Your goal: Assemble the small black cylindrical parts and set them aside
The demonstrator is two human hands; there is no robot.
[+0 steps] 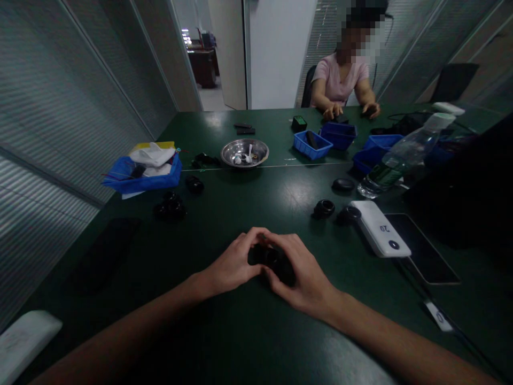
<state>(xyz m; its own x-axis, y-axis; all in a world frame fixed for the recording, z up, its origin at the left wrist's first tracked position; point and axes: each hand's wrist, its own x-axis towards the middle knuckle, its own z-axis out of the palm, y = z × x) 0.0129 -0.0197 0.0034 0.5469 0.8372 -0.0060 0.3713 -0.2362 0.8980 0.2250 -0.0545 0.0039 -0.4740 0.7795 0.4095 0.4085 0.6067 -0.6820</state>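
Observation:
Both my hands meet low at the middle of the dark green table. My left hand and my right hand are closed together round a small black round part, fingers curled over it. Most of the part is hidden by my fingers. A black ring-shaped part and another black round part lie a little beyond my right hand.
A white power bank and a dark phone lie to the right, with a plastic bottle behind. A metal bowl, blue bins and a blue tray stand further back. A person sits at the far end.

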